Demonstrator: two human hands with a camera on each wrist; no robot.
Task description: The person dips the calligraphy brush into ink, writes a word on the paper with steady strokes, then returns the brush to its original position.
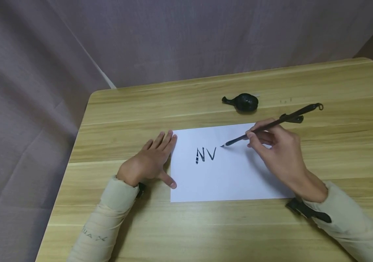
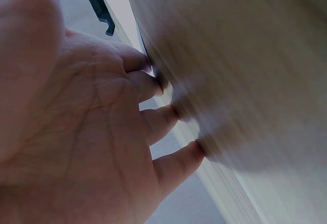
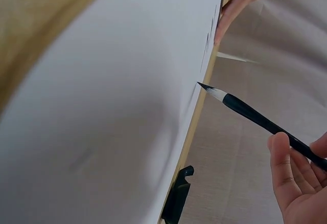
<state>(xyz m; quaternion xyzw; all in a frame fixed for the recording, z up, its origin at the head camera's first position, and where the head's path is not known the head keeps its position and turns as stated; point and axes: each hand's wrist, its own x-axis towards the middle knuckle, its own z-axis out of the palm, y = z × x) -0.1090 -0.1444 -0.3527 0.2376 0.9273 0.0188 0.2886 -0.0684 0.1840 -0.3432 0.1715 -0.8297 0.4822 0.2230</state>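
Observation:
My right hand [image 1: 276, 149] pinches a dark writing brush [image 1: 268, 126] between thumb and fingers, its shaft slanting up to the right. The inked tip of the brush [image 3: 225, 97] is right at the white paper [image 1: 226, 182], just right of black strokes [image 1: 206, 154] that read "NV". At the paper's left edge rests my left hand [image 1: 148, 160], with fingers spread and straight and the thumb tip over the sheet. In the left wrist view, the fingertips [image 2: 191, 151] press against the tabletop.
Beyond the paper lies a black, rounded object with a narrow neck [image 1: 245, 103]. A small dark object [image 1: 292, 118] shows partly behind the brush shaft. The wooden table [image 1: 206, 233] has its far edge close to a grey curtain [image 1: 189, 40].

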